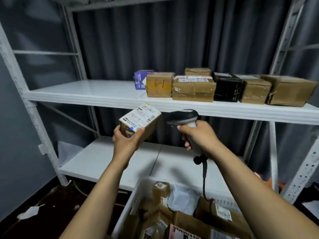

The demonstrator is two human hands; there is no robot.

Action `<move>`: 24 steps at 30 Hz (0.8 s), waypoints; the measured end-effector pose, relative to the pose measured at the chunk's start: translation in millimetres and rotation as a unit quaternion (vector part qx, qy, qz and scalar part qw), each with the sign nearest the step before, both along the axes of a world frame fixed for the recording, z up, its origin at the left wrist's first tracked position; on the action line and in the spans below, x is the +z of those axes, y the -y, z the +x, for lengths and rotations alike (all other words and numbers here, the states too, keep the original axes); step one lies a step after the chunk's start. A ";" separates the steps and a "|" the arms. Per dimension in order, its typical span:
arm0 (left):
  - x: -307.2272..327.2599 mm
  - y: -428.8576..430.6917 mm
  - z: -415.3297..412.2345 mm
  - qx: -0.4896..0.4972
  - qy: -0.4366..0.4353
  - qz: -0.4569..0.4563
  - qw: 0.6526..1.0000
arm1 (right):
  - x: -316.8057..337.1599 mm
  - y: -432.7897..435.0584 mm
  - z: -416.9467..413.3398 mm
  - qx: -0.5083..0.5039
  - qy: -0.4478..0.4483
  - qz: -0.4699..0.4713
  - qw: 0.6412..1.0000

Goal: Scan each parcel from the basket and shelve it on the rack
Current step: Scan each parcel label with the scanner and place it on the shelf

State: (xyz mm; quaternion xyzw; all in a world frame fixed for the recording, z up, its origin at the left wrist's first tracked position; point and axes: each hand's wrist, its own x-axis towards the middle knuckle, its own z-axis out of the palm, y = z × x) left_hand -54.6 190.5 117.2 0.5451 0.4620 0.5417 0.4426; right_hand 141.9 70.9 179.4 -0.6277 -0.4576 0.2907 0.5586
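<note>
Centrally, a small brown cardboard parcel (140, 121) carries a white printed label on its upper face, with a blue dot of light at the label's near corner. It is held in the air before the white rack (77, 99), just under the middle shelf's edge. The left hand (126, 141) grips its near end, with the thumb on the label's edge and the fingers curled round the far side. Its long axis runs from 7 o'clock up to 1 o'clock. At its 3 o'clock, slightly apart, the right hand (198, 135) wraps round the handle of a grey-and-black scanner (184, 117) whose head aims toward 9 o'clock, at the parcel. At 6 o'clock, a white basket (133, 200) holds more packages.
</note>
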 end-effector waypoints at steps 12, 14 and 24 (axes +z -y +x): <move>116.7 -110.2 13.0 0.112 -0.005 0.059 0.992 | 80.0 -94.8 8.4 -0.064 0.026 0.047 0.997; 124.4 -131.7 17.7 0.116 -0.030 0.048 0.992 | 86.9 -108.8 15.4 -0.074 0.041 0.044 0.995; 134.5 -220.2 26.4 0.125 -0.246 0.107 0.955 | 111.6 -164.8 47.5 -0.144 0.190 0.028 0.971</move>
